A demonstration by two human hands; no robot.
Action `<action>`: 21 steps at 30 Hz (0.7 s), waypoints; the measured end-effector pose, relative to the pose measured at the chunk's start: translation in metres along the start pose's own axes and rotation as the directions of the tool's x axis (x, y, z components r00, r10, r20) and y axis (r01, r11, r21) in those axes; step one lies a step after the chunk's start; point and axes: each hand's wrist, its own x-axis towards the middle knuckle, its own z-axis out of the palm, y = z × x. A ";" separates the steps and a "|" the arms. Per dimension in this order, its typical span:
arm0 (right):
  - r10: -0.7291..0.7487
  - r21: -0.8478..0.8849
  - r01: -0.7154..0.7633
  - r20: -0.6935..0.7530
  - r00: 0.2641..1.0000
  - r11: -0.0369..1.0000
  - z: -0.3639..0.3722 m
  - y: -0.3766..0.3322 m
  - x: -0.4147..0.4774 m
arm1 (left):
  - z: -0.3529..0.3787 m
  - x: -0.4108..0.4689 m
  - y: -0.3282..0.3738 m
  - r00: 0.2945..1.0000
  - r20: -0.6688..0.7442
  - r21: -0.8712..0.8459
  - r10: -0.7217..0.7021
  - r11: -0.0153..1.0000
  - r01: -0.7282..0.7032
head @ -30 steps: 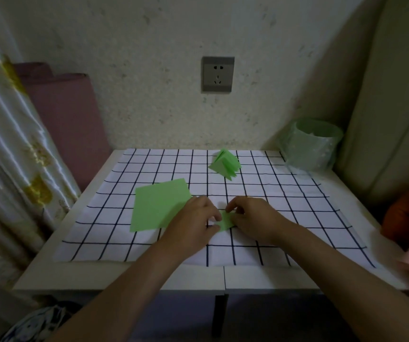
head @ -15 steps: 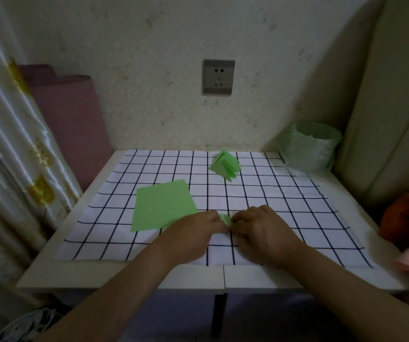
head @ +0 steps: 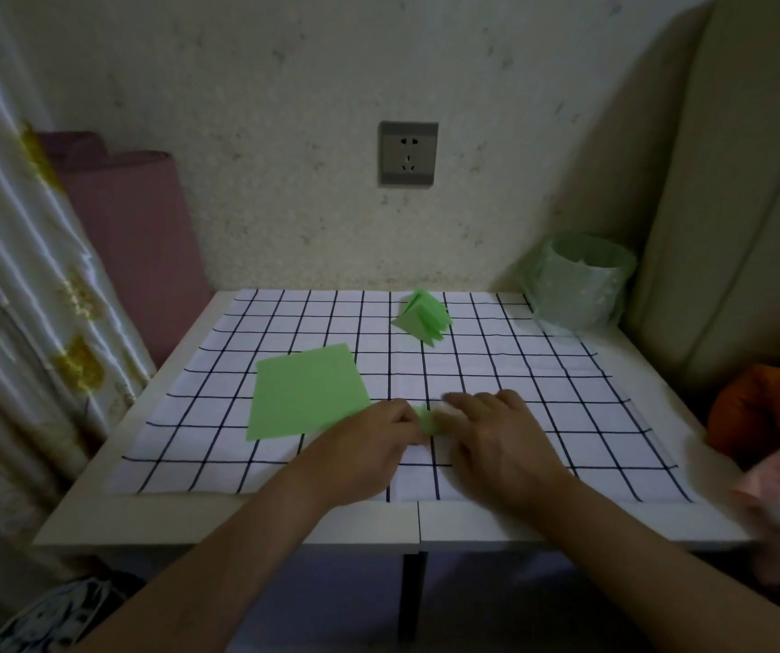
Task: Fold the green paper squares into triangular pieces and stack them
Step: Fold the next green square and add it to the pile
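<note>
A small folded green paper piece (head: 427, 418) lies on the checked cloth between my two hands, mostly hidden by them. My left hand (head: 369, 445) has its fingers curled and pinches the piece's left side. My right hand (head: 496, 435) lies over its right side with fingers stretched flat, pressing it to the table. A flat stack of green paper squares (head: 305, 391) sits just left of my left hand. Toward the back lies a stack of folded green triangular pieces (head: 422, 317), fanned open.
The white table (head: 218, 516) is covered by a black-and-white grid cloth (head: 543, 384). A green plastic-lined bin (head: 579, 280) stands at the back right corner. A curtain hangs left, a cushion rises right, and orange and pink fabric lies at the right edge.
Both hands have closed in over the small green piece; my right fingers have gone from pinching it to lying flat on it. The camera view has shifted slightly.
</note>
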 end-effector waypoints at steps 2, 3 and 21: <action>-0.057 0.065 0.056 0.014 0.998 0.996 0.005 -0.001 -0.001 | 0.001 -0.002 -0.001 1.000 -0.019 0.004 -0.008 1.000 0.009; -0.055 0.089 0.053 0.020 0.998 0.995 0.006 0.001 0.000 | 0.000 -0.004 -0.002 0.999 -0.028 0.011 -0.016 1.000 0.016; 0.028 0.226 -0.046 0.081 0.996 0.973 0.001 0.009 0.013 | -0.019 -0.023 0.003 0.973 0.010 -0.091 -0.230 0.969 0.230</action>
